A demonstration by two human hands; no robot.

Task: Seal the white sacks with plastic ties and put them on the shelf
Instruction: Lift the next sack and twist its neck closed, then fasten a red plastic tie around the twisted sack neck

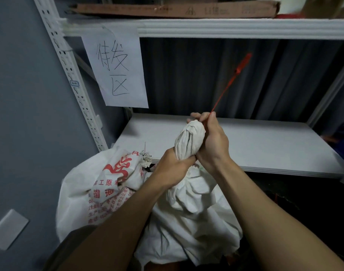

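forearms [112,227]: nearest to us in the head view, our only view. both reach up from the bottom edge and meet over the sacks.
white sack [186,222]: the plain one, standing low in front of the shelf and not yet on it. its cloth is bunched upward into a neck [189,141].
left hand [172,169]: closed tight round the base of the neck. we judge this keeps the gathers from spreading while the tie goes on.
right hand [212,141]: wrapped against the top of the neck, pinching the red plastic tie [231,83] between thumb and fingers.
tie: its long tail and flat tag stick up and to the right, free in the air. we read this as the tie being held ready, or part-threaded, at the neck.
printed sack [108,182]: just left of the plain one and touching it, with red lettering. its top looks already gathered, with a thin strand standing up from it.
shelf board [265,145]: white and level, just behind our hands. we judge it is where the sacks go.
paper sign [118,69]: handwritten, hanging from the upper shelf [226,28] beside the slotted post [69,75].
cardboard box [167,9]: flat on the upper shelf, cut off at the top.
hidden: whether the tie loops round the neck we cannot tell, as the right hand covers that spot. left fingertips are tucked behind the cloth. under the shelf board all is dark.
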